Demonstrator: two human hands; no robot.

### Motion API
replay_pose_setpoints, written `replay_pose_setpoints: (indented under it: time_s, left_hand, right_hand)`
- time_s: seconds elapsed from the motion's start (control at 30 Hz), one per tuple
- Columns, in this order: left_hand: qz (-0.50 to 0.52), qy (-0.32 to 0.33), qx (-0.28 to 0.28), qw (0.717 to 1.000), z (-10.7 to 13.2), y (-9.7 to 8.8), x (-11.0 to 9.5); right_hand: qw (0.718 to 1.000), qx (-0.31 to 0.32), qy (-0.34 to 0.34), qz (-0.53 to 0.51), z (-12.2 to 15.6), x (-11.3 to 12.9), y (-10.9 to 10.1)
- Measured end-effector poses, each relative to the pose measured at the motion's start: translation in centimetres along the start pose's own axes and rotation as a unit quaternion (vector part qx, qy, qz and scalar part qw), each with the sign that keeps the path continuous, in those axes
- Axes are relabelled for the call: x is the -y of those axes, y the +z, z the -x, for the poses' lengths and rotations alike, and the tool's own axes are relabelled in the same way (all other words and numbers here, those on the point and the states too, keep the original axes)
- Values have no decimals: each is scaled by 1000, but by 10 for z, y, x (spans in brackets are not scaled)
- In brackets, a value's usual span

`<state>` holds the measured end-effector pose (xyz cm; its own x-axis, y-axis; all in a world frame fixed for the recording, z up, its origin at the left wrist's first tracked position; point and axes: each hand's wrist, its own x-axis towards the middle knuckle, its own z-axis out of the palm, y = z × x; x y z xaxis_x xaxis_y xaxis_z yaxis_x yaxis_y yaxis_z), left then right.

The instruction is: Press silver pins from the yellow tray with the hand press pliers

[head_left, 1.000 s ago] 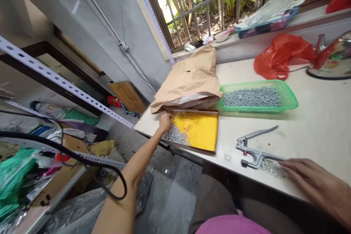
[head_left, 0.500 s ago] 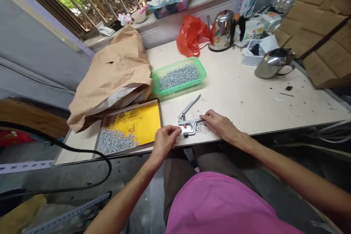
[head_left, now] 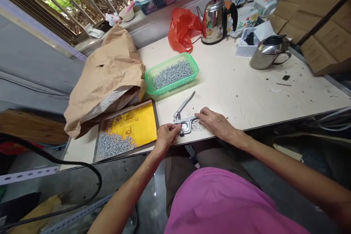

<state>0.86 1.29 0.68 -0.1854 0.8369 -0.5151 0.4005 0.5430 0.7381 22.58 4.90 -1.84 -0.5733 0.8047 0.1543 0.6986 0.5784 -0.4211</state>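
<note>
Metal snap-fastener pliers (head_left: 188, 121) lie on the table near its front edge, one handle angled up and away, with a small red part in the jaws. My right hand (head_left: 215, 122) grips the end of the other handle between thumb and fingers. At the jaws, my left hand (head_left: 168, 134) is closed in a pinch; whatever it holds is too small to make out. Left of it, a shallow tray (head_left: 155, 117) bears a yellow sheet (head_left: 142, 122) and a heap of small metal pieces (head_left: 115, 145). Behind the pliers, a green basket (head_left: 171, 89) contains many similar pieces (head_left: 174, 74).
A crumpled brown paper bag (head_left: 101, 73) stands behind the tray. Farther back are a red plastic bag (head_left: 182, 31), a steel kettle (head_left: 214, 23) and a steel jug (head_left: 267, 55). Cardboard (head_left: 309, 11) leans at the right. A black cable (head_left: 94, 179) loops at lower left.
My left hand has moved from just beside the pliers to their jaws, its fingertips now overlapping the red part. My right hand keeps its grip on the handle. The camera view has shifted slightly.
</note>
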Motion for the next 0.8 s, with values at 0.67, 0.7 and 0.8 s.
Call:
replay_pose_setpoints:
  time_s: [0.67, 0.7, 0.8]
  left_hand:
    - [1, -120, 144, 982, 1, -3, -1]
    - [1, -122, 147, 982, 2, -2, -1]
    - [11, -128, 153, 980, 5, -2, -1]
  right_hand:
    - [994, 70, 37, 76, 1, 7, -11]
    - [993, 76, 38, 77, 1, 7, -12]
    - [993, 95, 29, 59, 0, 5, -19]
